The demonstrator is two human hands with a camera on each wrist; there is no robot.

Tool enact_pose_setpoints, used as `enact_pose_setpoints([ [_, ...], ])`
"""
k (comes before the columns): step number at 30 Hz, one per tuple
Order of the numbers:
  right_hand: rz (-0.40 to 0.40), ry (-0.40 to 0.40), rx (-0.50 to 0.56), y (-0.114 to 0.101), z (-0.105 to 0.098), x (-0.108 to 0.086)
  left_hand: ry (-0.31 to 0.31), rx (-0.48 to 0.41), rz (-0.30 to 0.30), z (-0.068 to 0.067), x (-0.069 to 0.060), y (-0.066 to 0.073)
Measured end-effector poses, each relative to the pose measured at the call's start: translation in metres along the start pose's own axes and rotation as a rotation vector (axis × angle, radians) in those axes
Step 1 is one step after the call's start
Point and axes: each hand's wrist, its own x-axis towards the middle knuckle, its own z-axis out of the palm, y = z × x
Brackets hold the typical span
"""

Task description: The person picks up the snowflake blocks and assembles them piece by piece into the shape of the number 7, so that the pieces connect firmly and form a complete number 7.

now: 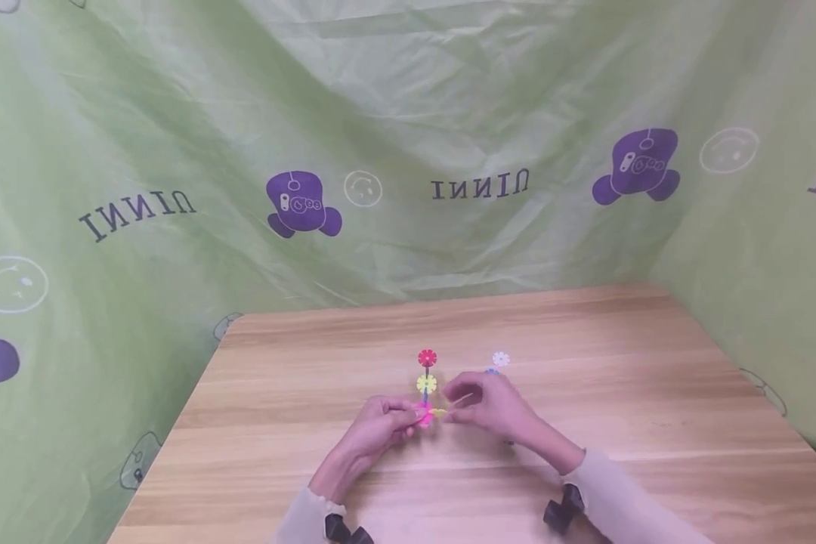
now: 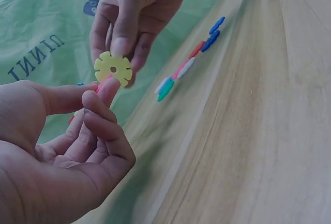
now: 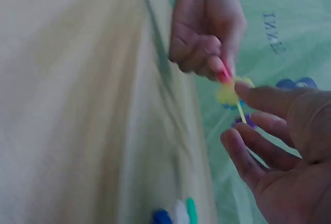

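Note:
My left hand (image 1: 382,427) pinches a pink notched plastic disc (image 1: 424,415) between thumb and finger. Joined in a line beyond it are a yellow disc (image 1: 426,384) and a red disc (image 1: 427,357), with darker pieces seen edge-on between them. Another yellow disc (image 2: 113,69) meets the pink one on its right. My right hand (image 1: 493,406) has its thumb and fingertips at that yellow disc's outer edge and seems to pinch it lightly. In the right wrist view its other fingers are loosely bent, and the disc shows edge-on.
Past my right hand are a white disc (image 1: 501,359) and a blue piece (image 1: 493,371), partly hidden. The left wrist view shows several discs in a row, among them a blue one (image 2: 210,41) and a green one (image 2: 165,90). A green printed cloth (image 1: 394,249) surrounds the wooden table (image 1: 299,347).

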Motion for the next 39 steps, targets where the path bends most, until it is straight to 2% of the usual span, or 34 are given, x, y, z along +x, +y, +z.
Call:
enact_pose_setpoints([
  [3, -0.015, 0.020, 0.001, 0.004, -0.019, 0.002, -0.005, -0.016, -0.008, -0.002, -0.002, -0.001],
  [9, -0.036, 0.096, -0.131, 0.020, -0.054, 0.014, 0.027, -0.033, 0.001, -0.008, -0.005, 0.001],
  [12, -0.003, 0.097, -0.201, 0.031, -0.067, 0.023, 0.037, -0.033, 0.000, -0.010, -0.004, 0.004],
  [16, 0.086, 0.065, -0.265, 0.047, -0.078, 0.034, 0.028, -0.038, 0.000, -0.010, -0.004, 0.005],
  [23, 0.146, -0.003, -0.341, 0.064, -0.086, 0.044, 0.011, -0.063, 0.001, -0.008, -0.003, 0.004],
  [39, 0.208, -0.032, -0.319, 0.074, -0.086, 0.053, 0.014, -0.063, 0.003, -0.006, 0.000, 0.003],
])
